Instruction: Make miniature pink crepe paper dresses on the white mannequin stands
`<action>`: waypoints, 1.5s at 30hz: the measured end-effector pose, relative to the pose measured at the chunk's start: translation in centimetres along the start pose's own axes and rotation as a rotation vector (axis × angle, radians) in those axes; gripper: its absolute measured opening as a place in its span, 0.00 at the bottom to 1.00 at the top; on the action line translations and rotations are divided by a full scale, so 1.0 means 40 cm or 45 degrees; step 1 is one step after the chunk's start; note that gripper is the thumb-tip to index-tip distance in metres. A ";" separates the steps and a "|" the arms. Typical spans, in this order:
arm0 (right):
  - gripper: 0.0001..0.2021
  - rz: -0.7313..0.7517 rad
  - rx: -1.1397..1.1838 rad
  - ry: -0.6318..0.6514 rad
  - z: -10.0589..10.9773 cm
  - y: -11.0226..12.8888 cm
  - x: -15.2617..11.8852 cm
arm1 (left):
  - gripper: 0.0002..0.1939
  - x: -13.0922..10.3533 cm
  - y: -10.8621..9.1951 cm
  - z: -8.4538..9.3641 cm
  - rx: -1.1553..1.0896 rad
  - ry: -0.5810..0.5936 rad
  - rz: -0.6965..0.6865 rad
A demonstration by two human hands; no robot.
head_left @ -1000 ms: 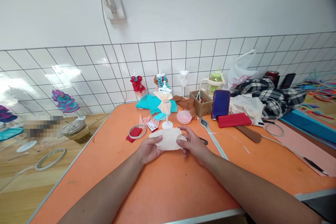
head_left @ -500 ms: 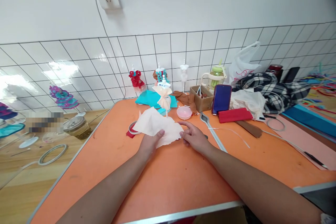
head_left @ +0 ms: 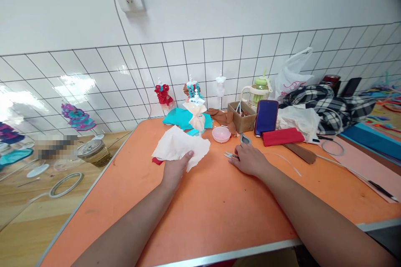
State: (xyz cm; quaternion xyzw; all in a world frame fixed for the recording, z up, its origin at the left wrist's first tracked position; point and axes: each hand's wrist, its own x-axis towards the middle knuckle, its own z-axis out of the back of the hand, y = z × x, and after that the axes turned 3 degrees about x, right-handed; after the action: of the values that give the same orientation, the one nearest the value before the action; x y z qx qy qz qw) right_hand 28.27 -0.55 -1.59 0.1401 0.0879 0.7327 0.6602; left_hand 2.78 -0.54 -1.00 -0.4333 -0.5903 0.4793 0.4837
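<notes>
A piece of white crinkled paper (head_left: pixel 180 145) is pinched in my left hand (head_left: pixel 178 167), thumb on top, held above the orange table. My right hand (head_left: pixel 250 159) rests on the table to the right, its fingers closed on small thread snips (head_left: pixel 232 156) whose silver blades point left. Just behind the paper stands a small white mannequin dressed in cream paper (head_left: pixel 196 116). A pink bowl (head_left: pixel 221 134) sits between the mannequin and my right hand. Partly hidden under the paper is a red scrap (head_left: pixel 157 161).
Turquoise sheets (head_left: pixel 178 118), brown paper (head_left: pixel 221 117) and a cardboard box (head_left: pixel 242 120) line the back. A phone (head_left: pixel 266 117) stands upright beside a red folded sheet (head_left: pixel 283 136). Other dressed mannequins (head_left: pixel 163 95) stand by the tiled wall. A jar (head_left: pixel 94 152) is on the left table.
My right hand has let go of the paper, moved right and down to the table, and taken hold of the snips. My left hand has shifted slightly left with the paper.
</notes>
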 end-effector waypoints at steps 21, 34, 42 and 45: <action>0.21 -0.163 1.789 0.294 -0.010 0.137 -0.066 | 0.34 -0.016 -0.003 -0.008 0.273 -0.097 -0.272; 0.19 -0.192 1.695 0.072 -0.052 0.101 -0.020 | 0.40 -0.064 -0.006 -0.051 0.034 0.328 0.065; 0.21 -0.216 1.917 -0.038 -0.023 0.093 -0.014 | 0.32 -0.088 -0.050 0.008 0.021 1.539 0.616; 0.21 -0.238 2.118 0.091 -0.018 0.110 -0.024 | 0.39 -0.115 -0.033 -0.014 -0.077 1.786 0.898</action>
State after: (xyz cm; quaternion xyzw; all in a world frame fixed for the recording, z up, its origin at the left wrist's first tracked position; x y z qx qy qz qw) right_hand 23.99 -1.95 -0.98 0.5503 0.6319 0.3752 0.3964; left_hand 3.98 -5.17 -0.37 -0.8096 0.0127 0.2028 0.5506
